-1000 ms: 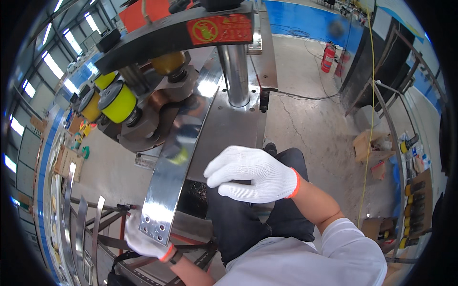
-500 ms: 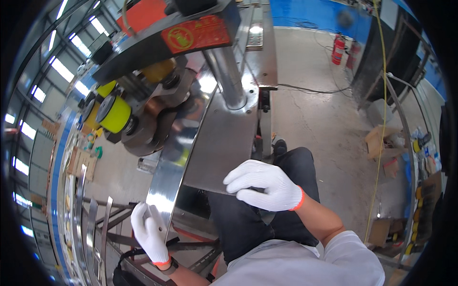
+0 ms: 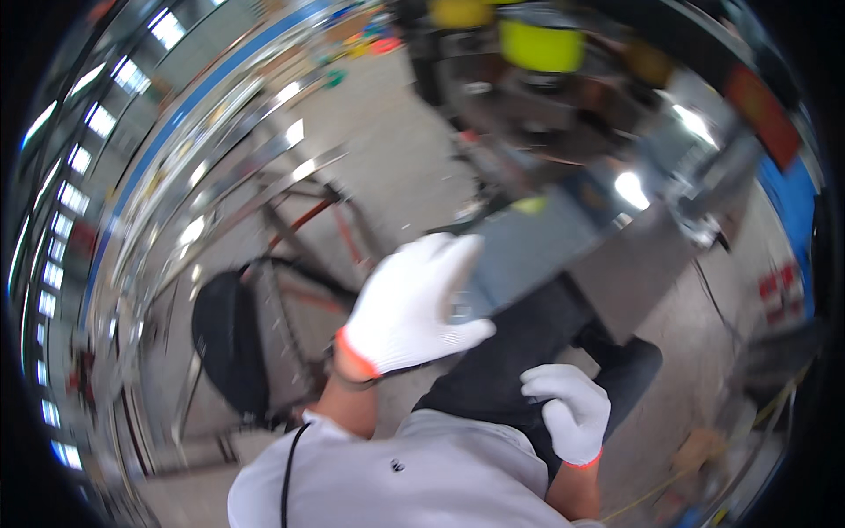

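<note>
My left hand [image 3: 405, 308], in a white glove with an orange cuff, is at the near end of a shiny flat metal strip [image 3: 528, 242]. Its fingers and thumb are spread apart at that end; blur hides whether they touch the metal. Over my right thigh, my right hand [image 3: 576, 412] hangs in a matching glove, fingers loosely bent, thumb apart, nothing in it. From its near end the strip runs up and right toward a machine with a bright yellow-green cylinder [image 3: 541, 46] and dark rounded parts. Beside the strip is a flat grey machine plate [image 3: 629, 264].
On the left stand a metal frame rack [image 3: 290, 220] with long strips and a black bag-like object [image 3: 231, 343]. A red warning panel [image 3: 761, 114] is on the machine's arm. Red fire extinguishers [image 3: 782, 290] stand at the far right. My legs are beneath the plate's near edge.
The view has swung left and blurred, so the machine now appears at the upper right. My left hand's fingers have spread wider at the strip's end. My right hand is lower, nearer my body.
</note>
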A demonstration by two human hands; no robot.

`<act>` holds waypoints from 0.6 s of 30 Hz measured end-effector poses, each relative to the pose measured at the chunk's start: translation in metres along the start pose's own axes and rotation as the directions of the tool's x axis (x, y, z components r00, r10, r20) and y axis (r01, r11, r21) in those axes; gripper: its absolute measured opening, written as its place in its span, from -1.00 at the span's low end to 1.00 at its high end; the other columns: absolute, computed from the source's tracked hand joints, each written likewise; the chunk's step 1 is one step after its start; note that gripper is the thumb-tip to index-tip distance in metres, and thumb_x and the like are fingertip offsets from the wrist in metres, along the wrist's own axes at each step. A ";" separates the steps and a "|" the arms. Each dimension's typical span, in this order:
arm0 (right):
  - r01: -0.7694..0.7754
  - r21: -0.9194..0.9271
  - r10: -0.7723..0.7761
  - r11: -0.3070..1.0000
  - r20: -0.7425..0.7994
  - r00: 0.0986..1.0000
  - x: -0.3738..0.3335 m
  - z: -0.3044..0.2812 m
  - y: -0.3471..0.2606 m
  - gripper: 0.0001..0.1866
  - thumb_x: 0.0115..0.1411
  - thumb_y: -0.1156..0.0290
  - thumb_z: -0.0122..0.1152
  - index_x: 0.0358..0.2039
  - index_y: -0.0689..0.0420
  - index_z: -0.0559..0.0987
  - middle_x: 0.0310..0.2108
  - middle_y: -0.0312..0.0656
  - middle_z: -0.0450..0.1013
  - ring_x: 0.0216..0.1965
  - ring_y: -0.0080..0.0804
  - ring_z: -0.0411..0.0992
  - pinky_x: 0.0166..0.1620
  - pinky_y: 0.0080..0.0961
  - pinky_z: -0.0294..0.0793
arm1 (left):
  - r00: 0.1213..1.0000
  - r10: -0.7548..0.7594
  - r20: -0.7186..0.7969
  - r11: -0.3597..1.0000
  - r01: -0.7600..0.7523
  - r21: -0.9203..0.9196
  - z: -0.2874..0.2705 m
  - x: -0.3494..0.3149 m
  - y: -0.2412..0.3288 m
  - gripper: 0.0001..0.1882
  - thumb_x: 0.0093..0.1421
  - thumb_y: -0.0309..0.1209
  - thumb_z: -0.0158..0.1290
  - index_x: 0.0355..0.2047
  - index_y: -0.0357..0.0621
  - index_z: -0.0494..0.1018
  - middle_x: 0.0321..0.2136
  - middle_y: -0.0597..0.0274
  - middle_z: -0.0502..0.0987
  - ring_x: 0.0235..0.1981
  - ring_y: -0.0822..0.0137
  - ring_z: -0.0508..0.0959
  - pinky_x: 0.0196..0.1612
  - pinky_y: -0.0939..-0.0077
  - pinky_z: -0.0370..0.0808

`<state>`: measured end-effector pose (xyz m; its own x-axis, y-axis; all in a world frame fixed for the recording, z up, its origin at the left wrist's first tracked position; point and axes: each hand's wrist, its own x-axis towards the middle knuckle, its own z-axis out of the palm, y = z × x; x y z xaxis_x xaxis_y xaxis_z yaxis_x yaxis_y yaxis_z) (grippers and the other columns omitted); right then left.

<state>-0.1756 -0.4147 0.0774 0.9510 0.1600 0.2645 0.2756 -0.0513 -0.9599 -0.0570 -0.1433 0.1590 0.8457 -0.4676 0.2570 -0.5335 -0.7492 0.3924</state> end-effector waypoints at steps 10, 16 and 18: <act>-0.301 0.393 0.282 0.869 0.107 0.953 0.004 0.098 0.030 -0.31 0.57 -0.13 0.11 0.24 0.36 0.48 -0.03 0.12 0.64 -0.10 -0.13 0.69 -0.01 -0.28 0.65 | 0.993 -0.115 -0.036 0.860 0.082 -0.503 0.021 -0.056 -0.023 -0.39 0.31 -0.14 0.25 0.26 -0.24 0.55 -0.12 -0.03 0.69 -0.17 -0.03 0.72 -0.06 0.20 0.66; -0.283 0.530 0.362 0.799 -0.050 0.931 0.030 0.131 0.009 -0.65 0.55 0.30 0.15 0.19 0.27 0.51 -0.18 -0.05 0.63 -0.26 -0.30 0.58 -0.13 -0.33 0.59 | 0.989 -0.125 0.080 0.604 0.140 -0.785 0.020 -0.065 -0.041 -0.51 0.46 -0.20 0.15 0.22 -0.32 0.62 0.05 -0.05 0.74 0.01 0.14 0.75 0.16 0.29 0.63; -0.305 0.567 0.399 0.765 -0.046 0.916 0.029 0.132 0.002 -0.69 0.54 0.33 0.13 0.16 0.23 0.52 -0.25 -0.12 0.59 -0.36 -0.39 0.49 -0.27 -0.39 0.52 | 0.993 -0.096 0.072 0.251 0.094 -0.963 0.042 -0.064 -0.053 -0.55 0.52 -0.23 0.09 0.22 -0.32 0.63 0.08 0.05 0.74 0.07 0.24 0.71 0.24 0.29 0.59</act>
<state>-0.1665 -0.2796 0.0711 0.9873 0.0809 -0.1369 -0.1589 0.4709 -0.8677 -0.0821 -0.0931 0.0850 0.8917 -0.4258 0.1537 -0.0631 0.2193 0.9736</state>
